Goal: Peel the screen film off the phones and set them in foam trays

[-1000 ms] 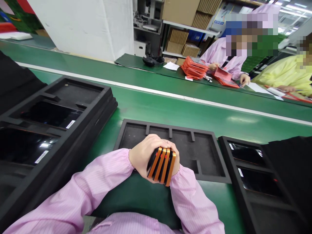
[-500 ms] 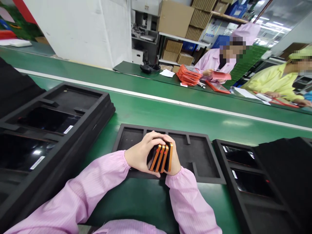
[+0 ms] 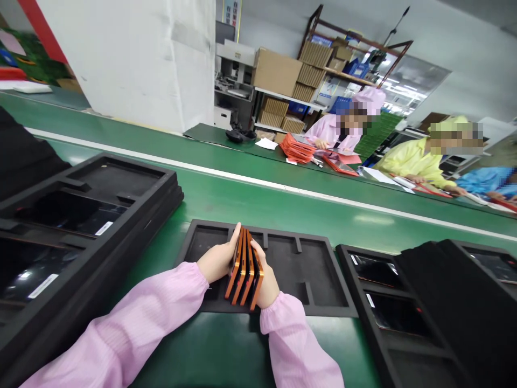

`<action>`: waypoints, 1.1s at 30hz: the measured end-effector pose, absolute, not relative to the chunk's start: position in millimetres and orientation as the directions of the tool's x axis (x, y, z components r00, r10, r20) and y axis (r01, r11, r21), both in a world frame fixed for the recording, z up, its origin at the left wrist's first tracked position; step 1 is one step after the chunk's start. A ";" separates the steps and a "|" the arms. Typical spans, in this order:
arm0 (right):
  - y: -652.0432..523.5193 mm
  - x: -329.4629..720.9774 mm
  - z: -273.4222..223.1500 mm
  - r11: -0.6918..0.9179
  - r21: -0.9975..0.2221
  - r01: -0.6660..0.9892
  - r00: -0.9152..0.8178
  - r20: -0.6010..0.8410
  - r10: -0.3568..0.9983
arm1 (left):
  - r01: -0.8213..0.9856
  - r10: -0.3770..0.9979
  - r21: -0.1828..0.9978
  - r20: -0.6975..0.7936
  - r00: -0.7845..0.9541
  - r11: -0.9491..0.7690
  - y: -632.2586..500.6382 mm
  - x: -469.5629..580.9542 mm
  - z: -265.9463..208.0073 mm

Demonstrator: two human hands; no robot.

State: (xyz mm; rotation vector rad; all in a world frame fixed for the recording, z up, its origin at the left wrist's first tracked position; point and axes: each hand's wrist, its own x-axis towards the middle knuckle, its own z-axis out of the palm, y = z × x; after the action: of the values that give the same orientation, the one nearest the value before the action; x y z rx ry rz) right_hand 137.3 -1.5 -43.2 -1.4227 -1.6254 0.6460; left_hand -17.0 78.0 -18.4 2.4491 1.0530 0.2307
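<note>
Several orange-edged phones point(image 3: 244, 269) stand on edge side by side, pressed between my two hands. My left hand point(image 3: 220, 260) lies along their left face, thumb pointing up and away from me. Around their right side curls my right hand point(image 3: 265, 277), its fingers partly hidden behind the stack. At the near end the phones fan slightly apart. Beneath them is a black foam tray point(image 3: 323, 269) with shaped compartments; the ones in sight hold no phone, and my hands cover part of it.
To the left, a stack of black trays point(image 3: 161, 210) has dark phones point(image 3: 72, 213) in its top one. Another tray point(image 3: 351, 285) on the right holds phones point(image 3: 399, 312) beside folded black foam point(image 3: 456, 302). Co-workers sit across the green bench point(image 3: 226, 188), near a red-orange pile point(image 3: 297, 148).
The phones have turned from slanting in my grip to standing upright, long edges up, with their ends toward me. My left fingers have straightened from over the top. The camera view has shifted.
</note>
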 end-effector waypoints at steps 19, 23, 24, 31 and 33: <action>5.9 143.4 -38.6 0.033 -0.988 0.152 0.192 0.062 0.979 | 0.244 0.893 0.963 -0.010 0.450 -0.112 78.7 -1.1 -24.7; 10.7 122.1 -38.4 -0.009 -1.000 -0.011 0.210 -0.011 0.978 | 0.068 0.935 0.996 -0.079 0.345 0.059 65.0 17.7 -44.6; 12.2 117.5 -37.4 -0.010 -0.999 -0.043 0.209 -0.019 0.978 | 0.022 0.939 0.996 -0.090 0.333 0.088 62.2 19.8 -46.8; 20.2 101.5 -16.7 0.068 -0.998 -0.015 0.317 0.060 0.946 | -0.223 0.953 0.970 -0.022 0.302 0.093 60.8 14.0 -26.6; 21.1 100.3 -9.6 0.133 -0.991 -0.033 0.330 0.115 0.937 | -0.299 0.961 0.954 0.085 0.262 -0.003 62.6 11.4 -17.6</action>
State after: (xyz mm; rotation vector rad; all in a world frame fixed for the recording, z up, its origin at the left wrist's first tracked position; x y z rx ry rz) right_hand 100.3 21.1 -9.6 -1.2177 -0.9812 0.8992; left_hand 11.4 62.6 -17.6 1.1360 0.7690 1.1644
